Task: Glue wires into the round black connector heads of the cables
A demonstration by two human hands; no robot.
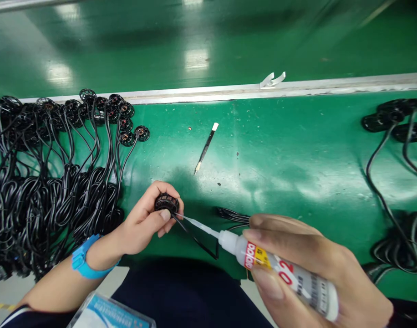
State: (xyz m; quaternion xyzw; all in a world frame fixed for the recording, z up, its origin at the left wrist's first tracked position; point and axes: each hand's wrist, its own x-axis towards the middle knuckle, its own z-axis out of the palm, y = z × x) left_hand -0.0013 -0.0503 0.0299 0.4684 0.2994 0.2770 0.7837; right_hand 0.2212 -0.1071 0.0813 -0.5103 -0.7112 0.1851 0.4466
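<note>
Between the thumb and fingers of my left hand [149,221] is a round black coil part [166,202] with slots around its rim. A black cable [198,241] runs from it down and to the right. My right hand [307,255] grips a white glue bottle [290,269] with a red and yellow label, tilted nozzle-first to the left. Its long thin nozzle [201,227] reaches the coil part near where the cable comes out. I cannot tell whether the tip touches it. Behind my right fingers, a cable bundle [233,216] is partly hidden.
Many black coil parts with bundled cables [58,182] crowd the left of the green table [280,159]. Several similar coil parts [393,118] lie at the right. A thin black-handled brush-like tool [206,148] rests mid-table. A white hook-shaped clip [272,80] sits on the white rail [195,96].
</note>
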